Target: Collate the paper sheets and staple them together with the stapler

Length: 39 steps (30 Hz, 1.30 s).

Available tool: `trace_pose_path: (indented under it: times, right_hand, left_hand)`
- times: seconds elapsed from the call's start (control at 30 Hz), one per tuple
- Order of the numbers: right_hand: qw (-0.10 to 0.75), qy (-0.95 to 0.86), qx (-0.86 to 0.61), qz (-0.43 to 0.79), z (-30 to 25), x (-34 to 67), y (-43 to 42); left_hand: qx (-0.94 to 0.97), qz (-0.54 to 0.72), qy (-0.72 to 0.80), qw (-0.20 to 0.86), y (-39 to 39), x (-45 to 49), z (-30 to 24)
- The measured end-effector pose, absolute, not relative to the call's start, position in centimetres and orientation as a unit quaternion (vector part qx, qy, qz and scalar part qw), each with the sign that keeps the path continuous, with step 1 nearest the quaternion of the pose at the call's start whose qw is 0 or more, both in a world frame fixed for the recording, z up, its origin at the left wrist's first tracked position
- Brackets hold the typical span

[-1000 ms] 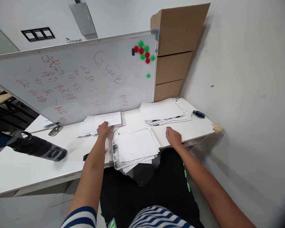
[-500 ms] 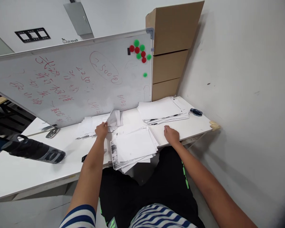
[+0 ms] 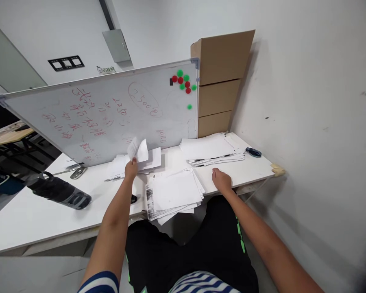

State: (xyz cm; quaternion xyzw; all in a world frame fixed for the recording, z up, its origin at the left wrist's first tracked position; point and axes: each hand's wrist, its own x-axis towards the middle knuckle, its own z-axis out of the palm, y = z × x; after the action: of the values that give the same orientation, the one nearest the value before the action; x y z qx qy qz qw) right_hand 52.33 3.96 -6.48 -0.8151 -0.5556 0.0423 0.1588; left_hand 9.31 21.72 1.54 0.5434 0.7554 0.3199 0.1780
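Note:
My left hand grips a sheet of paper, whose upper part curls up in front of the whiteboard. Beneath it lies the left paper stack, fanned out, partly hidden by the hand and the raised sheet. My right hand rests closed on the tabletop; whether anything is in its fingers cannot be seen. Between the hands a middle stack of paper overhangs the table's front edge, its left border printed dark. Behind the right hand lies another stack of paper, with uneven edges.
A whiteboard with red writing and round magnets stands along the table's back. Cardboard boxes are piled at its right end. A dark bottle lies to the left. A dark blue object sits near the right wall.
My left hand has lifted the sheet higher off the left stack, and the paper now curls upright. My right hand stays in place on the table. The view has tilted slightly up and left.

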Motion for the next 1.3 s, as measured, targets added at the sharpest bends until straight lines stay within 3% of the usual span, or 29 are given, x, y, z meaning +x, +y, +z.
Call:
trace_pose_path:
  times: [0.2,0.27,0.33,0.4,0.5,0.57,0.67,0.87,1.07,1.3]
  right_hand:
    - [0.19,-0.548,-0.813,0.051,-6.5,52.4,4.1]
    - [0.205,-0.546,-0.811,0.057,-6.3,52.7,4.0]
    - [0.215,-0.547,-0.807,0.06,-5.9,52.7,3.7]
    - [0.241,-0.55,-0.796,0.079,-5.2,52.2,3.0]
    - [0.41,-0.523,-0.714,0.219,-3.6,49.4,0.6]
    - [0.535,-0.513,-0.577,0.344,-1.9,46.5,-1.7]
    - [0.571,-0.524,-0.387,0.499,1.3,42.2,-5.0]
    - [0.564,-0.447,-0.303,0.625,5.6,38.0,-6.6]
    - [0.578,-0.378,-0.406,0.599,4.5,36.7,-5.7]
    - [0.535,-0.476,-0.533,0.45,4.2,40.8,-5.4]
  left_hand:
    - [0.468,0.458,0.72,0.229,20.9,12.1,5.0]
    - [0.454,0.506,0.669,0.301,18.9,14.2,6.5]
    - [0.427,0.588,0.503,0.468,15.4,16.6,7.8]
    - [0.412,0.595,0.364,0.586,10.8,18.7,8.8]
    - [0.383,0.569,0.266,0.677,3.8,20.4,9.0]
    - [0.35,0.549,0.254,0.716,0.3,20.6,8.2]
    - [0.313,0.547,0.279,0.725,-2.6,20.1,6.4]
    - [0.361,0.566,0.322,0.668,-4.7,19.5,5.0]
    - [0.377,0.529,0.316,0.691,-5.8,19.4,4.0]
    - [0.306,0.568,0.246,0.723,-4.0,13.9,3.7]
